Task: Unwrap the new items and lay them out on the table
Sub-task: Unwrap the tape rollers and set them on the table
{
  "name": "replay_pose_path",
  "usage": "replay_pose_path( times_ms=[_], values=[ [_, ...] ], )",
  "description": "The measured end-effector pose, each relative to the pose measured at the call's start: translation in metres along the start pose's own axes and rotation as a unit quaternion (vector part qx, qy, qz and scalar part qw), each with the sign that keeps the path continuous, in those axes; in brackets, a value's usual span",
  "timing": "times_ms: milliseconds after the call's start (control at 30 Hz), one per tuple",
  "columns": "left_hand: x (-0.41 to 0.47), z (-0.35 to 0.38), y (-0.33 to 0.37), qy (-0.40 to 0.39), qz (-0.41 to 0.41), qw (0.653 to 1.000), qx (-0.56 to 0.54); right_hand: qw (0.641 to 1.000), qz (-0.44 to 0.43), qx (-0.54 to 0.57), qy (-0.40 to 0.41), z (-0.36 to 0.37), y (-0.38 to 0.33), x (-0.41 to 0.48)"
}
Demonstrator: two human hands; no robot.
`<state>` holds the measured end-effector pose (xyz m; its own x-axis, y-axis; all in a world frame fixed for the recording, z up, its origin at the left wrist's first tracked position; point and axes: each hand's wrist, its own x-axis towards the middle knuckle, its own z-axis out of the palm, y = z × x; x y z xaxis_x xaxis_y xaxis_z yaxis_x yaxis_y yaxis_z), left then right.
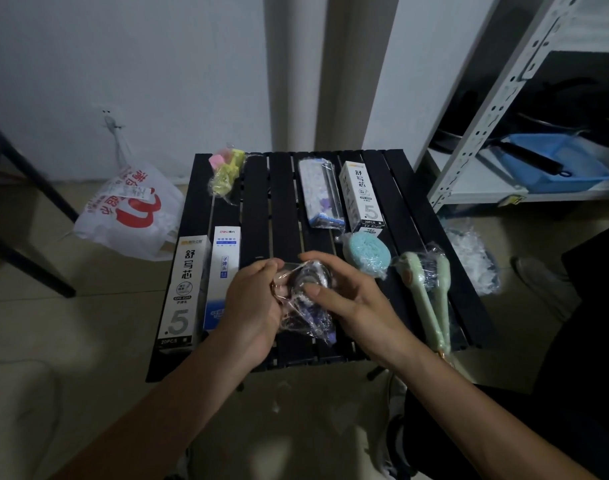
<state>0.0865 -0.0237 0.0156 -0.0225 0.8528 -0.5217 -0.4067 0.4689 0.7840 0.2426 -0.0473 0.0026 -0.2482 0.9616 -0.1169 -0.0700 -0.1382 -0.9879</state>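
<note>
Over the front middle of the black slatted table [282,188], both hands hold a small round dark item in clear plastic wrap [308,284]. My left hand [256,299] pinches the wrap at its left edge. My right hand [351,292] grips the item from the right, thumb laid across its top. On the table lie two pen-refill boxes [185,289] at the left, a third refill box [362,195] at the back right, a wrapped pencil case [318,192], a wrapped yellow and pink item [225,171], a teal scrubber [367,256] and wrapped green brushes [426,289].
A white and red plastic bag [130,209] lies on the floor left of the table. Crumpled clear wrap [472,258] sits on the floor at the right. A metal shelf [497,109] with a blue tray [559,164] stands at the back right.
</note>
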Motion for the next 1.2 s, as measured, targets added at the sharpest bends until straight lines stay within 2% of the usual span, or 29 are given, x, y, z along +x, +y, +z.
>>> replay_pose_path(
  times_ms=[167,400,533,600,733,800,867,1067,1200],
  values=[
    [0.0,0.002,0.005,-0.013,-0.054,0.996,-0.074,0.987,0.04,0.148,-0.039,-0.004,-0.003,-0.001],
    [-0.004,0.004,0.008,-0.092,-0.062,0.991,-0.07,0.962,0.068,0.262,-0.025,-0.01,-0.001,-0.001],
    [-0.009,0.006,0.007,-0.116,-0.068,0.989,-0.068,0.976,0.088,0.198,0.005,-0.008,-0.002,-0.002],
    [-0.014,0.01,0.006,-0.138,-0.072,0.988,-0.019,0.985,0.084,0.147,0.036,-0.005,-0.002,-0.001],
    [-0.017,0.006,0.0,-0.208,0.011,0.969,0.132,0.995,0.076,0.056,0.02,-0.004,-0.002,0.0],
    [-0.014,-0.001,-0.003,-0.243,0.071,0.943,0.214,0.997,0.073,0.019,0.022,-0.008,-0.001,0.001],
    [-0.011,-0.005,-0.005,-0.244,0.124,0.915,0.296,0.998,0.068,0.008,0.015,-0.01,-0.001,0.0],
    [-0.004,-0.009,-0.003,-0.227,0.192,0.884,0.362,0.999,0.034,-0.008,-0.014,-0.017,-0.007,0.003],
    [-0.005,-0.011,-0.004,-0.193,0.256,0.873,0.367,0.999,0.029,-0.014,-0.042,-0.019,-0.01,0.001]
  ],
)
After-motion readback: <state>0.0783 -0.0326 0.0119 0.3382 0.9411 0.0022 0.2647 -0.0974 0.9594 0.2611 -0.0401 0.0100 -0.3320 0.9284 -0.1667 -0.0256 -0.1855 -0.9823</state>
